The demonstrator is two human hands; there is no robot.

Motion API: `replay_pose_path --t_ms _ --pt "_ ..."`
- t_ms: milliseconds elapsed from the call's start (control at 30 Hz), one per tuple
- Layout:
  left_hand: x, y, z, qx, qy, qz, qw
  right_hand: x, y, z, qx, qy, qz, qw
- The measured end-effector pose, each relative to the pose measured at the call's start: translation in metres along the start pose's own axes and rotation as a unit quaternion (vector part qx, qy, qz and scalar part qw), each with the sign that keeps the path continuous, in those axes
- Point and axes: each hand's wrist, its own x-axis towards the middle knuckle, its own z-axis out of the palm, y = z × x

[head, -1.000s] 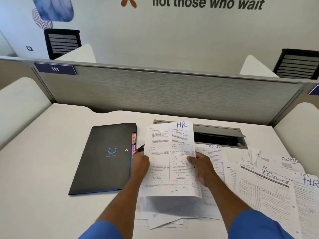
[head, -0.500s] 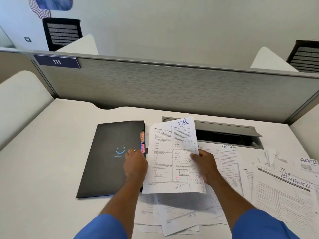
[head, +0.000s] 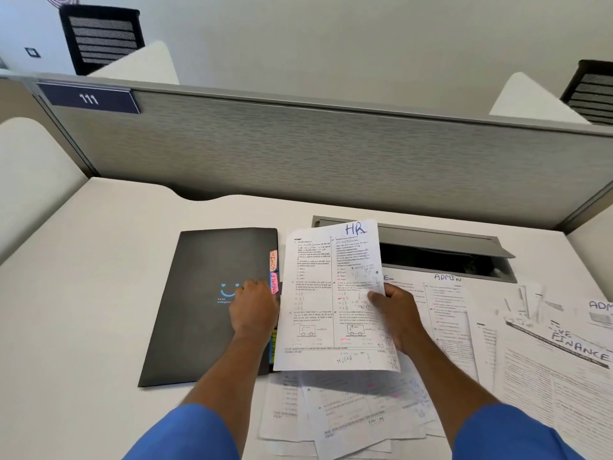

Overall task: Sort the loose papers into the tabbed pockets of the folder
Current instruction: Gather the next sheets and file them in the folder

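A black folder (head: 199,303) with a blue smile mark lies closed on the white desk, left of centre. Coloured tabs marked ADMIN (head: 273,259) and FINANCE (head: 274,283) stick out of its right edge. My left hand (head: 253,308) rests on the folder's right edge by the tabs, fingers bent over the cover. My right hand (head: 394,315) holds a printed sheet marked HR (head: 331,293) upright above the desk, thumb on its face. Loose papers (head: 348,410) lie under and to the right of it.
Sheets marked ADMIN (head: 447,300) and FINANCE (head: 570,370) spread over the desk's right side. An open grey cable hatch (head: 447,257) sits behind the papers. A grey partition (head: 298,154) closes the back of the desk (head: 83,293).
My left hand let go of the HR sheet and moved left onto the folder's tabbed edge. My right hand now holds the sheet alone.
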Motion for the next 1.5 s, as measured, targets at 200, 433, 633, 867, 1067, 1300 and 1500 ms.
replay_pose_path --t_ms 200,433,633,867,1067,1300,1500 --pt "0.002 0.002 -0.001 0.002 -0.016 -0.008 1.0 0.002 0.002 0.0 -0.006 -0.001 0.002 1.0" --pt "0.005 0.005 -0.005 0.006 -0.022 -0.011 1.0 0.0 0.002 0.002 -0.004 -0.001 -0.002 1.0" --pt "0.003 0.009 0.0 0.066 -0.029 0.024 0.997 0.0 0.006 -0.002 0.004 0.002 0.007 1.0" --pt "0.002 0.014 0.004 0.147 -0.034 0.122 0.981 0.003 0.003 -0.004 0.002 -0.003 0.004 1.0" --pt "0.0 0.018 0.005 0.166 -0.028 0.139 0.976 0.002 -0.001 -0.006 0.004 0.0 -0.004 1.0" --pt "-0.005 0.014 0.009 0.173 -0.003 0.147 0.974 0.003 0.001 -0.008 -0.001 0.002 -0.004 1.0" --pt "-0.006 0.016 0.005 0.172 0.004 0.121 0.978 0.007 0.002 -0.006 -0.001 0.0 0.001 1.0"
